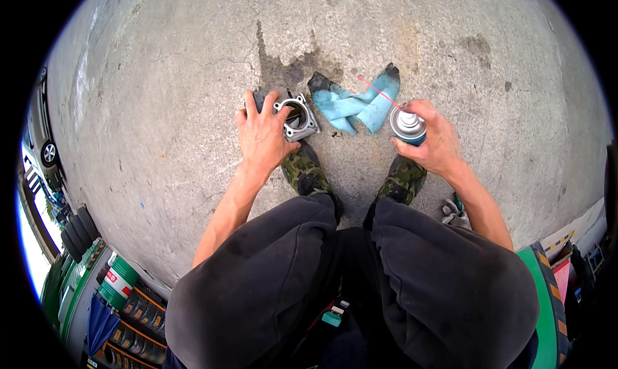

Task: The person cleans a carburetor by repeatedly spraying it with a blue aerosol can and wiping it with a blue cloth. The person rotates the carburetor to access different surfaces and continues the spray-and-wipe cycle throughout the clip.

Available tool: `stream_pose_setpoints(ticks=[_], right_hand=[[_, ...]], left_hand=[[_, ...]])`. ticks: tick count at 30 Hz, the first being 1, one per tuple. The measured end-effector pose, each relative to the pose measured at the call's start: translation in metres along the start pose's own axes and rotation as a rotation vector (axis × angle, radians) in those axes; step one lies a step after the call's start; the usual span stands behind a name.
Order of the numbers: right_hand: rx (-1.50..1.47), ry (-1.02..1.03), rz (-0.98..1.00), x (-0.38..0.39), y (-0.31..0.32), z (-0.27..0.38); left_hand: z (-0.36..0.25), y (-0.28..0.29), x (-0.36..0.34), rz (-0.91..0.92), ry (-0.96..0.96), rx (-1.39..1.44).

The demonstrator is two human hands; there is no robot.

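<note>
My left hand grips a metal throttle body from its left side, the thumb at the rim of the round bore. Inside the bore a plate shows, partly in shadow. The throttle body rests on the concrete floor, just beyond my left shoe. In my right hand is an aerosol spray can, seen from above, with fingers wrapped round it. From its nozzle a thin red straw points up and left, over a crumpled light-blue cloth with blackened ends. The cloth lies between the throttle body and the can.
Both camouflage shoes stand close behind these things. Work gloves lie by my right forearm. At the left are a green and white drum, tyres on racks and a parked car. Dark stains mark the concrete.
</note>
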State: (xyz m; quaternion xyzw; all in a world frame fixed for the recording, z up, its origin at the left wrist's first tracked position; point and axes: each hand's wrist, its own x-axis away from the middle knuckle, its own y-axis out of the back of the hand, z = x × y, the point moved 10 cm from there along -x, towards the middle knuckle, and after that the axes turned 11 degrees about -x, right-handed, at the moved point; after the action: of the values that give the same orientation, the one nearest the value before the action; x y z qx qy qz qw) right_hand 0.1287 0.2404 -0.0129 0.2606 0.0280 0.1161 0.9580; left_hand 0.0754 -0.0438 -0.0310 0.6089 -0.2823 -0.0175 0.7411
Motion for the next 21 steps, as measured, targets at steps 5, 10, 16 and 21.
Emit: stream_pose_setpoints(ticks=[5, 10, 16, 21], right_hand=[[-0.233, -0.328, -0.519, 0.053, 0.090, -0.066], [-0.166, -0.368, -0.662, 0.083, 0.109, -0.077], [0.083, 0.090, -0.495, 0.063, 0.092, 0.050], [-0.091, 0.051, -0.122, -0.074, -0.089, 0.004]], left_hand=[[0.000, 0.002, -0.001, 0.022, 0.007, -0.020], [-0.002, 0.003, -0.007, 0.059, 0.010, -0.036], [-0.012, 0.005, -0.008, 0.039, 0.000, -0.075], [-0.029, -0.001, 0.002, 0.045, -0.021, -0.157]])
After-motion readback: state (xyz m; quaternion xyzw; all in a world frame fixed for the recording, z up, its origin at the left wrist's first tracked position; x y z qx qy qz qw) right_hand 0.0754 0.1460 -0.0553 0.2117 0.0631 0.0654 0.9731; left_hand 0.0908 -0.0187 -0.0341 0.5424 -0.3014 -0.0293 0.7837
